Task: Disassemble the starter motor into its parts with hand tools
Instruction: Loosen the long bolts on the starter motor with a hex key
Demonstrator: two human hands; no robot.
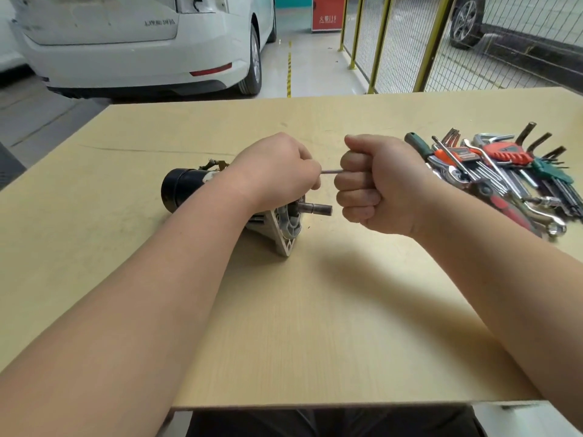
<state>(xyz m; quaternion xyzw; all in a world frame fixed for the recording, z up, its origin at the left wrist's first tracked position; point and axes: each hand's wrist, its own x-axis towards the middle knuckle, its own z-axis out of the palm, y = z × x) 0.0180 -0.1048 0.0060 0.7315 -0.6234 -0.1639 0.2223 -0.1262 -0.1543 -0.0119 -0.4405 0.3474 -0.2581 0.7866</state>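
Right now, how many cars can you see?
2. A white car sits behind the table at upper left; a dark car shows behind the wire fence at upper right. Others may be hidden.

Your left hand (277,171) covered most of the starter motor (179,190), so its mid body & where the thin rod (329,171) met it couldn't be seen. Your right hand (375,184) was fisted over the rod's other end, so tool type was unclear. The tool pile (504,171) overlapped too much to count pieces. The white car (132,42) was cut off at top & left edges; its badge was unreadable.
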